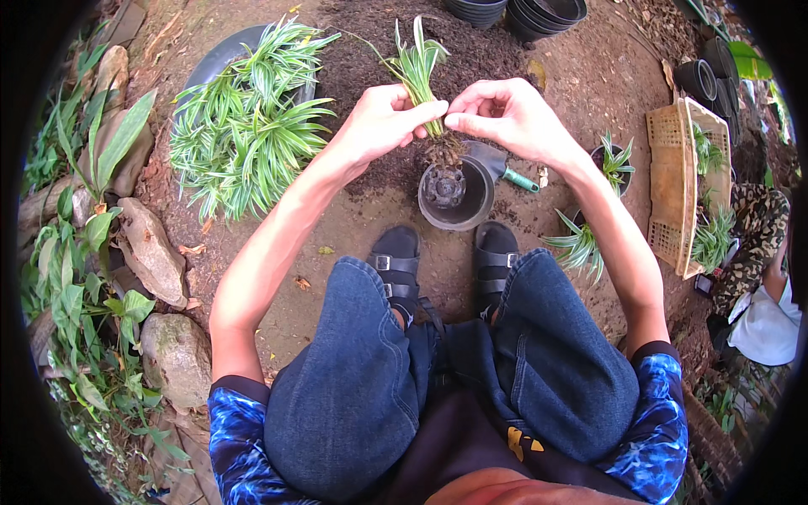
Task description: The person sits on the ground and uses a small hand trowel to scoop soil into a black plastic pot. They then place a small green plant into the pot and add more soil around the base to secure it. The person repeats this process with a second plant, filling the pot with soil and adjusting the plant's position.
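My left hand (399,118) pinches a small spider plant (420,69) at the base of its striped leaves, roots hanging down. Close beside it is my right hand (489,113), its thumb and fingertips bent together near the stems; whether it holds a leaf or root bit cannot be told. Below the roots stands a black plastic pot (483,205) with drainage holes in its bottom and no soil seen inside. A hand trowel with a green handle (521,180) lies behind the pot, on the edge of the dark soil (379,151).
Spider plants (252,132) heap over a black basin (221,53) at left. Stacked pots (546,16) stand at the top. Potted spider plants (615,165) and a plastic crate (666,183) are at right, near a person in camouflage trousers (757,240). Stones (151,252) line the left.
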`<control>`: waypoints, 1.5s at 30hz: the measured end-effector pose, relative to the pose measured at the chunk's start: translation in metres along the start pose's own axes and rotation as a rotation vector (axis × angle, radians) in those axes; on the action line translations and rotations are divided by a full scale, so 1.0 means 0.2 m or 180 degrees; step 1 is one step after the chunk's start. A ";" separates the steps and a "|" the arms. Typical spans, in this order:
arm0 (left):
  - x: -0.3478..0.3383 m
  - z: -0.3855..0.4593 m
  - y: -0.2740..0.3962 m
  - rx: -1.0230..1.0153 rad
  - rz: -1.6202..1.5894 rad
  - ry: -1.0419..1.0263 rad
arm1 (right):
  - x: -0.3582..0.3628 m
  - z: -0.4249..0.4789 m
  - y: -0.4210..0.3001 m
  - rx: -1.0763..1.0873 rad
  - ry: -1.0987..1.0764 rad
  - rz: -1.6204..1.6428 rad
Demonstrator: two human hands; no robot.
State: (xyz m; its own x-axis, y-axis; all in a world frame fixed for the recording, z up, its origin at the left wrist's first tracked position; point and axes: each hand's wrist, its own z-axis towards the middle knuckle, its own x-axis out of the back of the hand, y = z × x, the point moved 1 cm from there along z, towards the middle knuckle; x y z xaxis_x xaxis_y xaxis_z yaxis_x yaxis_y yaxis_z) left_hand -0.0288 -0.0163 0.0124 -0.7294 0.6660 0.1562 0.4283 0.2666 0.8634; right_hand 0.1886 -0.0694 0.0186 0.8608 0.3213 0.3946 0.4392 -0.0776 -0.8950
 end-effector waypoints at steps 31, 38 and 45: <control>0.02 0.01 -0.05 -0.0347 -0.0789 -0.0534 | -0.04 0.00 0.00 -0.0120 0.0090 0.0667; 0.02 0.01 -0.05 -0.0489 -0.0659 -0.0558 | -0.05 -0.01 -0.01 -0.0058 0.0274 0.0648; 0.03 0.01 -0.06 -0.0661 -0.0531 -0.0538 | -0.05 -0.02 -0.03 0.0085 0.0120 0.0584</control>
State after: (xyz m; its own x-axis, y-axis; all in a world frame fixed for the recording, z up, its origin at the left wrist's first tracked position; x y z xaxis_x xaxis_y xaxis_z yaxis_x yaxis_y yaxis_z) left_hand -0.0374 -0.0144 0.0023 -0.6741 0.7360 -0.0627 0.1794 0.2455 0.9526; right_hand 0.1789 -0.0763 0.0209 0.9351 0.2685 0.2312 0.2674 -0.1064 -0.9577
